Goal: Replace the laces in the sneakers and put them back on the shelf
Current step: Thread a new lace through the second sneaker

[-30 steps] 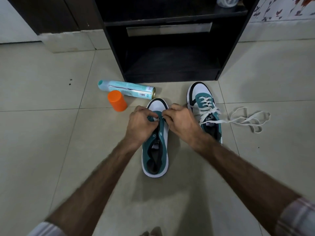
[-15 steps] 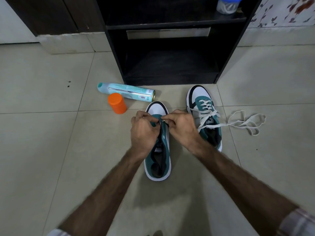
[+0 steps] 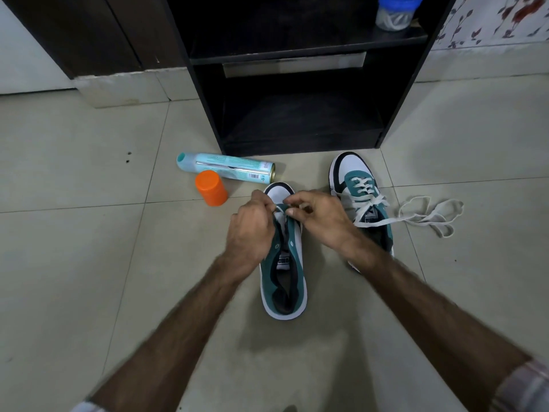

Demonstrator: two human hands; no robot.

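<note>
Two teal and white sneakers stand on the tiled floor before a dark shelf unit (image 3: pixel 297 58). The left sneaker (image 3: pixel 289 281) has open eyelets along most of its length. My left hand (image 3: pixel 252 230) and my right hand (image 3: pixel 320 218) meet over its front eyelets, fingers pinched on a white lace there; most of that lace is hidden under the fingers. The right sneaker (image 3: pixel 361 191) is laced with a white lace (image 3: pixel 427 215) whose long loose ends trail across the floor to the right.
A pale blue spray can (image 3: pixel 228 169) lies on its side left of the sneakers, with an orange cap (image 3: pixel 211 188) standing beside it. A clear jar with a blue lid (image 3: pixel 396 11) sits on the upper shelf. Light floor tiles surround the shoes.
The view has shifted, so the shoes sit lower in frame. Both hands stay at the left sneaker's front eyelets; the fingers have shifted slightly on the lace.
</note>
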